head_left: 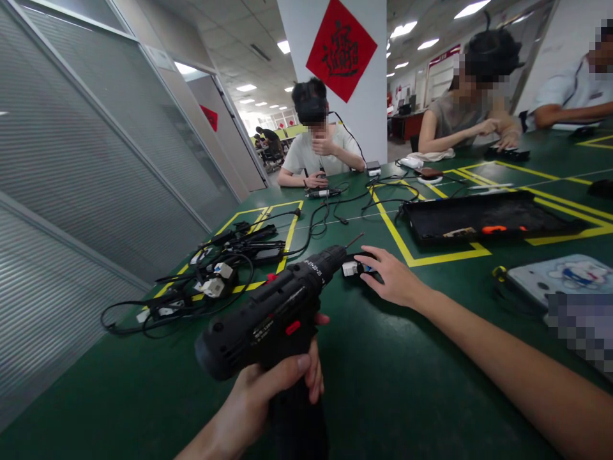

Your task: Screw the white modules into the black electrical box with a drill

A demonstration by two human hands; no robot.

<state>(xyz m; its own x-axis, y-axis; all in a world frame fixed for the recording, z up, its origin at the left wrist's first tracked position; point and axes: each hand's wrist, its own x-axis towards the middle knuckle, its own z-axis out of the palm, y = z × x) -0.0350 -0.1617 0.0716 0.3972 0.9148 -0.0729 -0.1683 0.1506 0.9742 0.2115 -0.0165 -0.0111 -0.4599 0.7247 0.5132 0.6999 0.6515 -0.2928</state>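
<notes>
My left hand is wrapped round the grip of a black cordless drill held above the green table, its bit pointing away towards the far side. My right hand reaches forward and rests its fingers on a small black part with a white and blue label lying on the table, just past the drill's chuck. Whether that hand grips the part or only touches it is not clear.
A tangle of black cables and chargers lies at the left. A black tray sits at the right inside yellow floor-tape lines. A light tablet-like case is at the right edge. Three people sit along the far side.
</notes>
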